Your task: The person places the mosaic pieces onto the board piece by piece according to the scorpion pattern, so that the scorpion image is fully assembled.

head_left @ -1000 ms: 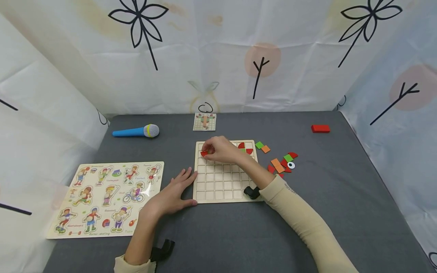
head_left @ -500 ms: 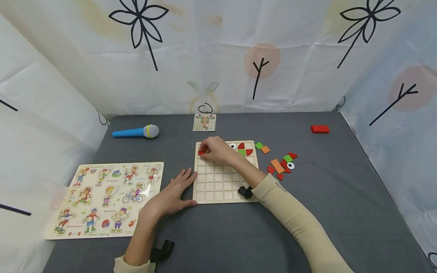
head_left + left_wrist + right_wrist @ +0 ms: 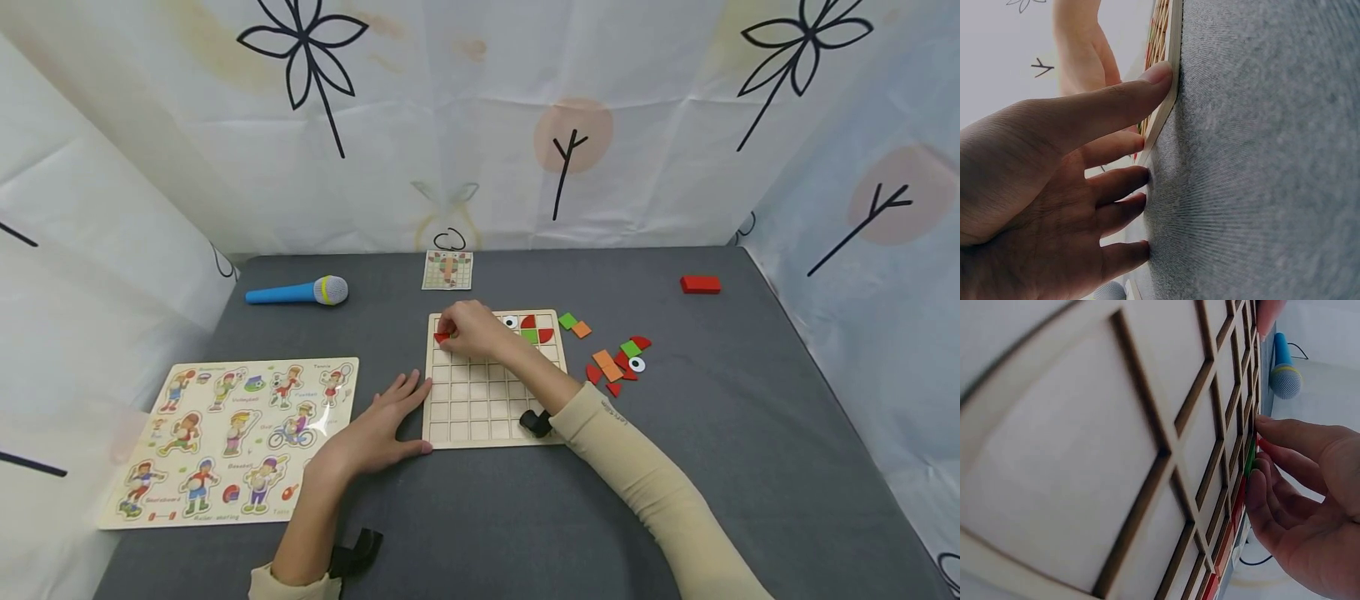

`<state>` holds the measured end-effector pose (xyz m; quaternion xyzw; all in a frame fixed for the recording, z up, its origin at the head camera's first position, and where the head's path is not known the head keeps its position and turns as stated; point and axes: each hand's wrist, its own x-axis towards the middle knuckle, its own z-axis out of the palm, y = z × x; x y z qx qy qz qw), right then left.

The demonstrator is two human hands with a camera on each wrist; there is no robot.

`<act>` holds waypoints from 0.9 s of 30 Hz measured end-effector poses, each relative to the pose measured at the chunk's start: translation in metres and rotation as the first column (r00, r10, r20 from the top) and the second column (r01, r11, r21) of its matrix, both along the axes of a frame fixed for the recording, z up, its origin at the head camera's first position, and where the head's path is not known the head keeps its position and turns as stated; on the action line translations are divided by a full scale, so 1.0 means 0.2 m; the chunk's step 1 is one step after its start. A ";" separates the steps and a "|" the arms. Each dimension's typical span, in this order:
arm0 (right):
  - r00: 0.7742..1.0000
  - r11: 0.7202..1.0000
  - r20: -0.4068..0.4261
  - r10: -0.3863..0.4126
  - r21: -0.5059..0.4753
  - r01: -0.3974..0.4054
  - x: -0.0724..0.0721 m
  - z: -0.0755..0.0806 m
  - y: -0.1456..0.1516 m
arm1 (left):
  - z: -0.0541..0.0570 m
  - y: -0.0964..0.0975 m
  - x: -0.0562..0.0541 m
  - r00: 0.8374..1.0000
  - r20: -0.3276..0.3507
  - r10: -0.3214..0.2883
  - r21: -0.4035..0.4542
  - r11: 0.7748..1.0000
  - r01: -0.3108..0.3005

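Observation:
A wooden board (image 3: 481, 412) with a grid of square recesses lies on the grey table. At its far left corner my right hand (image 3: 474, 330) pinches a small red tile (image 3: 441, 337); the fingers partly cover it. My left hand (image 3: 375, 427) lies spread along the board's left edge, and in the left wrist view its thumb (image 3: 1157, 74) touches the rim. Red quarter-round tiles (image 3: 546, 335), a green square (image 3: 529, 336) and a white ring tile with a dark centre (image 3: 510, 322) sit in the far right recesses. Part of the top row is hidden by my right hand.
Loose red, green and orange tiles (image 3: 607, 365) and another ring tile (image 3: 637, 364) lie right of the board. A pattern card (image 3: 447, 270) stands beyond it. A picture puzzle board (image 3: 262, 392), a blue toy microphone (image 3: 296, 292) and a red block (image 3: 701, 285) are farther out.
My right hand has shifted a little left with the red tile, towards the board's left edge, uncovering the ring tile. Over the last half second it stays nearly still. My left hand has not moved.

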<state>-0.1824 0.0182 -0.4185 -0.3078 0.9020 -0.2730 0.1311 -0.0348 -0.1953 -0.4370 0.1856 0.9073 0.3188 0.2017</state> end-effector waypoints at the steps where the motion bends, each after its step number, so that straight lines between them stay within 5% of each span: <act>1: 1.000 1.000 -0.006 0.000 0.006 0.000 0.00 0.00 0.00 | 0.03 0.01 0.00 1.000 0.015 0.005 -0.004 1.000 -0.005; 5: 1.000 1.000 -0.018 -0.005 0.007 0.005 0.01 0.00 0.00 | 0.08 0.03 0.01 0.999 0.042 0.019 -0.032 0.999 -0.017; 18: 0.999 0.994 0.018 -0.040 -0.105 0.042 0.02 0.03 0.23 | -0.14 -0.02 -0.05 0.999 0.018 0.036 -0.076 0.997 -0.034; 27: 0.995 0.981 0.015 -0.101 -0.168 0.102 0.03 0.04 0.52 | -0.14 -0.02 -0.04 0.999 0.010 0.034 -0.074 0.997 -0.033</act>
